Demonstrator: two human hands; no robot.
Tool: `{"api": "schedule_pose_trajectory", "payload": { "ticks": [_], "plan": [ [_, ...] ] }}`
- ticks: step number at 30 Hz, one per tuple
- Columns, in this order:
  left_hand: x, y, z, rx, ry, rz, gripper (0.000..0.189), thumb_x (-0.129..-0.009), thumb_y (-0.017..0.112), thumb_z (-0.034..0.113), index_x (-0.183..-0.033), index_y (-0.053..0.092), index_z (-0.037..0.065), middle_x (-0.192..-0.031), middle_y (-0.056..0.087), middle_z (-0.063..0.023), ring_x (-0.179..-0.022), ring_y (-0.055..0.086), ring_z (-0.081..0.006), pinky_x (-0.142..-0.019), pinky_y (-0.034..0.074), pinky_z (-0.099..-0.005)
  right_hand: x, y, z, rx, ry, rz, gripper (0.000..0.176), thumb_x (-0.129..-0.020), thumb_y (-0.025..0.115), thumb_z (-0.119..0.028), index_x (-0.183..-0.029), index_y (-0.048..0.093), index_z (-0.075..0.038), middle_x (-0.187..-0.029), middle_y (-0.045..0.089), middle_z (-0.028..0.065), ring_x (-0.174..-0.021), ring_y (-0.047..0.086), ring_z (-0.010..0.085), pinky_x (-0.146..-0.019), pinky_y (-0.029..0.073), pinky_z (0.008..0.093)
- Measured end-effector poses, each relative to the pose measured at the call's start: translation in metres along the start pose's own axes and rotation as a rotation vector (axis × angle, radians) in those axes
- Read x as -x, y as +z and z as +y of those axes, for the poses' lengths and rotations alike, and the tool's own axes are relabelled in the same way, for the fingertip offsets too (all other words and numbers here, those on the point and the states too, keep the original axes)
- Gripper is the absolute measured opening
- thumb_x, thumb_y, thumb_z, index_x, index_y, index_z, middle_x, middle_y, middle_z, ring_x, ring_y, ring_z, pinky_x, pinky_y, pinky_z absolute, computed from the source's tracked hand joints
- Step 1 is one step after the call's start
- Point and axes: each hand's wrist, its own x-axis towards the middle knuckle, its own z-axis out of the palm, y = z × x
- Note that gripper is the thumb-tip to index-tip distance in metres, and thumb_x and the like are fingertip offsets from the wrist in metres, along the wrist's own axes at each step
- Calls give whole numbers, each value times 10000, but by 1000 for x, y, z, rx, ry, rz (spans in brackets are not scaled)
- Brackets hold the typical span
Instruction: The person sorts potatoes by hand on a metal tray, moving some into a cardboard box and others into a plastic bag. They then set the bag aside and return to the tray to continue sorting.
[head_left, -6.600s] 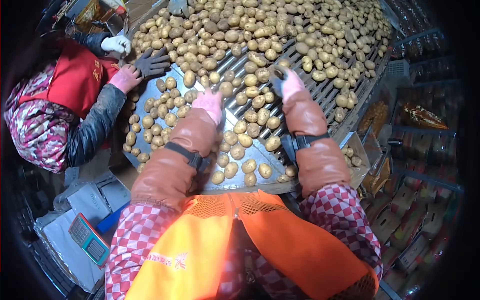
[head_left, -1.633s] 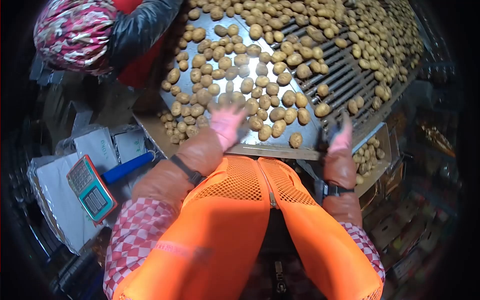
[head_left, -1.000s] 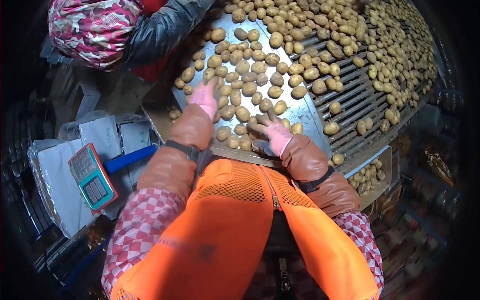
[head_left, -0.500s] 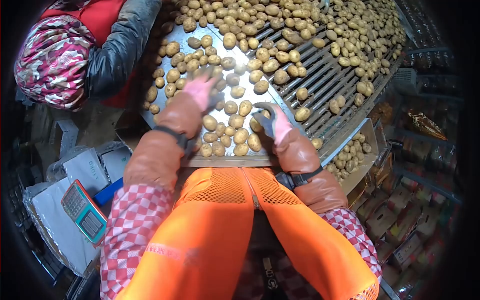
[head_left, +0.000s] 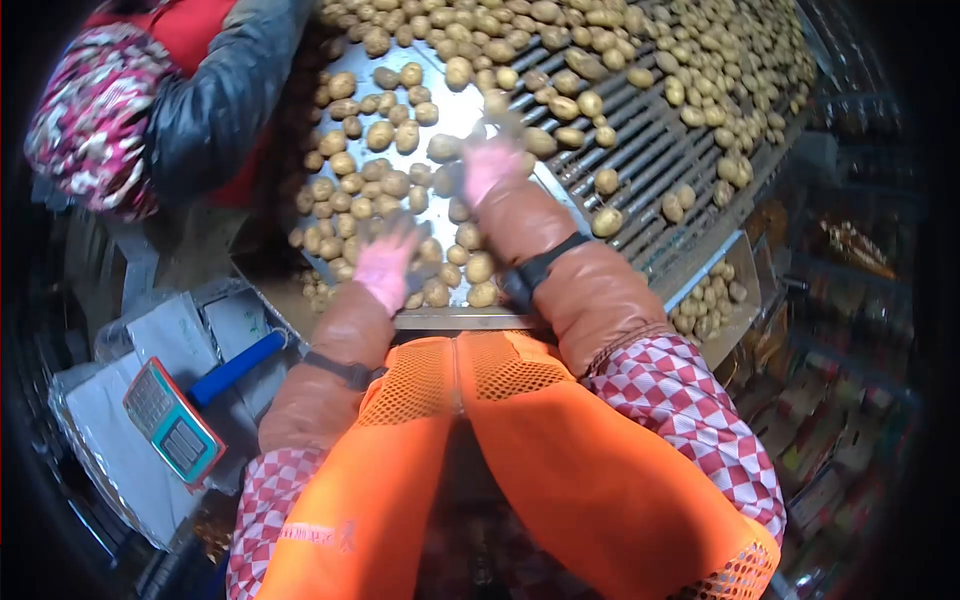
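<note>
Head view, right hand: Your right hand (head_left: pixel 490 165) is now stretching far up the steel tray (head_left: pixel 470 318), almost to the roller bed (head_left: pixel 650 150). Half a second ago it was lying close to the near lip.
Right hand, grip: It is smearing with motion, so you cannot tell whether it is closing on anything.
Left hand: Your left hand (head_left: pixel 385 265) is doing the opposite. It is drawing back from mid-tray to the near edge, so the two hands are trading places.
Left hand, grip: The fingers are looking splayed and palm-down, resting among the tubers and grasping nothing that shows.
Meaning: By my reading, the sorting is running mid-stroke, with plenty waiting.
Potatoes, place: The potatoes (head_left: pixel 480 268) are lying loose across the tray. They are crowding thickest on its left half and along the lip beside your left hand.
Potatoes, axis: They are oval, and their long axes are pointing every way, sharing no common heading. The ones by the lip are mostly lying slantwise to it.
Neighbour: A co-worker's dark sleeve (head_left: pixel 215 100) is leaning in at the tray's left side, apart from your hands.
</note>
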Motion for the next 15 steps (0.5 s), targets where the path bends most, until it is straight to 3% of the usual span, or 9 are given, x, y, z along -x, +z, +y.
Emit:
{"api": "schedule_pose_trajectory", "payload": {
  "ticks": [2, 5, 7, 8, 9, 10, 12, 14, 15],
  "plan": [
    [13, -9, -3, -2, -101, -7, 737, -800, 735, 393, -1450, 464, 175, -1461, 468, -137, -1406, 362, -360, -1148, 175, -642, 48, 57, -30, 11, -201, 433, 584, -870, 620, -205, -1441, 499, -194, -1478, 469, 178, -1409, 377, 405, -1156, 309, 555],
    [32, 0, -16, -42, -159, 21, 806, -792, 749, 350, -1508, 411, 205, -1480, 458, -110, -1423, 330, -373, -1151, 176, -634, 97, 54, -17, 33, -327, 259, 499, -891, 524, -155, -1385, 566, -211, -1471, 514, 96, -1396, 435, 327, -1167, 338, 483],
    [31, -5, -11, -26, -182, -15, 780, -801, 743, 345, -1499, 425, 204, -1477, 461, -117, -1424, 330, -377, -1151, 178, -631, 127, 36, 21, -495, -306, 84, 414, -910, 561, -196, -1320, 622, -197, -1401, 564, 116, -1289, 538, 286, -1099, 419, 382],
    [28, -10, -8, -13, -217, -37, 754, -810, 737, 339, -1489, 440, 202, -1474, 465, -123, -1426, 330, -382, -1152, 180, -629, 137, 9, 36, -850, 74, -77, 362, -940, 575, -254, -1289, 625, -174, -1221, 659, 115, -1109, 623, 262, -989, 484, 364],
    [19, -18, 1, 84, -233, 28, 673, -825, 725, 319, -1439, 501, 163, -1442, 498, -149, -1402, 360, -401, -1139, 226, -606, 133, 52, 78, -654, -60, 575, 312, -979, 527, -307, -1211, 651, -139, -1046, 700, 101, -915, 653, 241, -882, 520, 395],
    [8, -24, 5, 205, -200, 51, 574, -838, 713, 302, -1360, 563, 117, -1393, 534, -181, -1355, 415, -406, -1105, 300, -565, 147, 40, 112, -658, -86, 561, 312, -979, 527, -307, -1211, 651, -139, -1046, 700, 101, -915, 653, 241, -882, 520, 395],
    [-9, -8, 22, 298, -77, -65, 522, -835, 701, 271, -1309, 574, 90, -1336, 554, -195, -1333, 449, -404, -1116, 329, -532, 154, 16, 144, -339, 425, 776, 438, -843, 687, -127, -1278, 641, -110, -1138, 665, 195, -1047, 656, 366, -906, 529, 445],
    [-24, -6, 39, 82, 277, -159, 601, -849, 693, 322, -1393, 493, 161, -1447, 447, -170, -1397, 365, -390, -1148, 265, -600, 141, 57, 156, -184, 427, 656, 492, -813, 735, -161, -1296, 641, -161, -1238, 629, 198, -1150, 607, 375, -979, 493, 418],
    [-29, -5, 28, 54, 314, -149, 607, -849, 693, 335, -1394, 487, 166, -1455, 436, -162, -1401, 353, -385, -1144, 259, -613, 138, 54, 148, -279, 352, 614, 521, -802, 742, -137, -1307, 638, -210, -1296, 595, 191, -1215, 565, 371, -1034, 454, 396]
  ]
}}
